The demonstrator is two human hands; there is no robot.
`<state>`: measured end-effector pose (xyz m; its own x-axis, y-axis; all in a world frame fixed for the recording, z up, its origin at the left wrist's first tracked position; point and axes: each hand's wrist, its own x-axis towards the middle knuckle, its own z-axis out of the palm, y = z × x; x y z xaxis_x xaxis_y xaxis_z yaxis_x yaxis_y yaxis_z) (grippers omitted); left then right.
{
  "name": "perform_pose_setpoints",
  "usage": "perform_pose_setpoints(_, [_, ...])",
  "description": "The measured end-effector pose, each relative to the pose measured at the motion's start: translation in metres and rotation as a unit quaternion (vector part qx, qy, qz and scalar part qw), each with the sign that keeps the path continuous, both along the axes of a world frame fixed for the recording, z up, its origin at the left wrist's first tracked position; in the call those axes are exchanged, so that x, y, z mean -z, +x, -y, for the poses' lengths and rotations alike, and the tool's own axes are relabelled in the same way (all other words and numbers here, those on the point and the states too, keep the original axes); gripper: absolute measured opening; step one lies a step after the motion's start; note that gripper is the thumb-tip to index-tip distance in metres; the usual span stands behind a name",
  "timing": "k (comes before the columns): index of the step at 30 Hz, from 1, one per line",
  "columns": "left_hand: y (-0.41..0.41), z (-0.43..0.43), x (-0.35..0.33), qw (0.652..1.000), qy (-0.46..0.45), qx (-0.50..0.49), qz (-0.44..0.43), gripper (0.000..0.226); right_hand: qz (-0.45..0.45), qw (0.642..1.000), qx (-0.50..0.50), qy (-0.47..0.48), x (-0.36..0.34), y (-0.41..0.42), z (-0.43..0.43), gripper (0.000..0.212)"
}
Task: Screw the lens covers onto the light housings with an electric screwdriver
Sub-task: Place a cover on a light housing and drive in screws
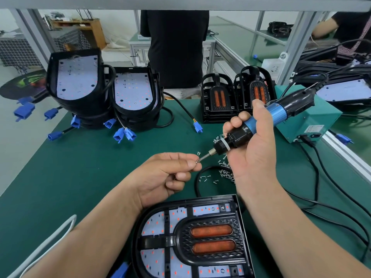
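The green mat (90, 157) lies bare from 8 to 10 o'clock, out to its left edge. At 3 o'clock an aluminium rail (345, 153) bounds it. The light housing (244, 227), with its lens cover (210, 239) seated in it, lies at 6 o'clock. Above it the left hand (164, 177) pinches a screw (197, 161) at the bit tip of the electric screwdriver (261, 125), which the right hand (253, 149) holds wrapped around the barrel. Loose screws (224, 173) lie under the tool. Stacked housings (80, 87) block 10 to 11 o'clock, spare covers (218, 97) 1 o'clock, and black cables (317, 177) 4 o'clock.
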<state>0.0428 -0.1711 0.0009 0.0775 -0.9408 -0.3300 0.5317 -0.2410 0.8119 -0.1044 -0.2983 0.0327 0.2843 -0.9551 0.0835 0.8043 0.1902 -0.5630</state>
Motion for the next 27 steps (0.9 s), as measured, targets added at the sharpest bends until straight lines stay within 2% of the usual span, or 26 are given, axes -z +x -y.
perform_pose_setpoints(21, [-0.0025,0.0012,-0.002,0.999,0.011,-0.014,0.051,0.028,-0.011,1.0,-0.006,0.007,0.0014,-0.0018,-0.0004,0.025])
perform_pose_setpoints(27, [-0.0023,0.0015,-0.0002,0.998,0.012,-0.021,0.058,0.023,-0.03,1.0,0.008,0.0,0.0016,-0.0017,-0.0008,0.024])
